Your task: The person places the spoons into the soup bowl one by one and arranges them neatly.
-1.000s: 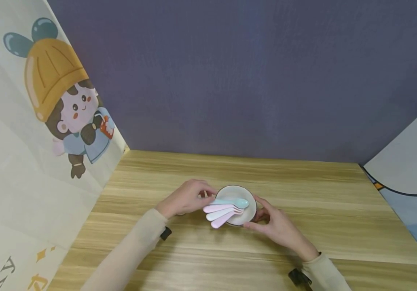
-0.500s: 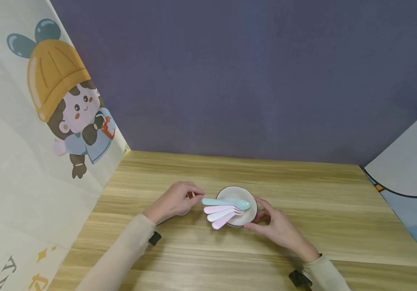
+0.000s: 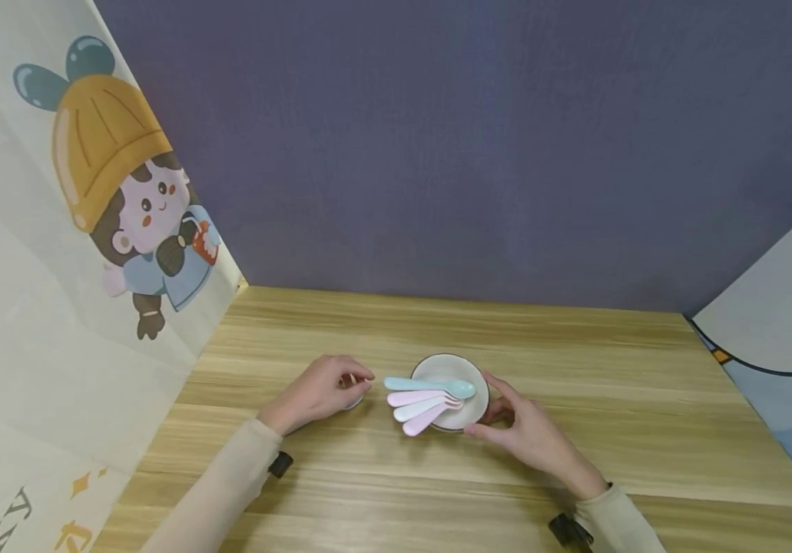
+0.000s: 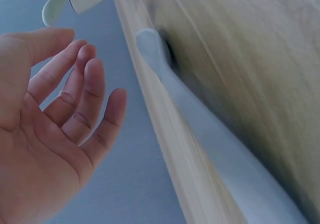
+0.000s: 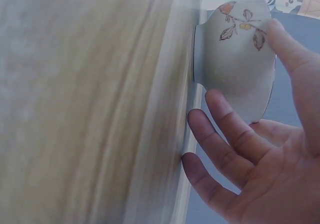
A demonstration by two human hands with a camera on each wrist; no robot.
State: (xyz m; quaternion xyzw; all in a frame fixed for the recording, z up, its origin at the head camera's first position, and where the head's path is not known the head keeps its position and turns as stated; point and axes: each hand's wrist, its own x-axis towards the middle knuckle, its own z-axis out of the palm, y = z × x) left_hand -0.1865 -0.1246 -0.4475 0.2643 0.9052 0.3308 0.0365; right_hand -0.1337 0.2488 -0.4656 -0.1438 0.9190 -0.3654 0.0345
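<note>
A white bowl [image 3: 445, 366] with a dark rim and a painted leaf sprig stands on the table. My right hand [image 3: 530, 436] holds its right side, thumb at the near rim and index finger around the far side; the other fingers spread loosely. A light teal spoon [image 3: 430, 386] lies across the bowl, handle out to the left. Below it fan two pink utensils [image 3: 420, 422] and a white utensil [image 3: 415, 410]. My left hand [image 3: 319, 390] hovers left of the handles, fingers loosely bent and holding nothing. Beside it lies a long pale blue-grey utensil [image 4: 200, 119] with a rounded end.
The wooden table [image 3: 575, 361] runs back to a dark blue-grey wall [image 3: 437, 153]. A pale panel with a cartoon child [image 3: 154, 207] borders the left side, and another printed panel [image 3: 776, 299] the right.
My left hand has let go of the teal spoon's handle and drawn back to the left. The spoon stays in the bowl. My right hand keeps its place on the bowl.
</note>
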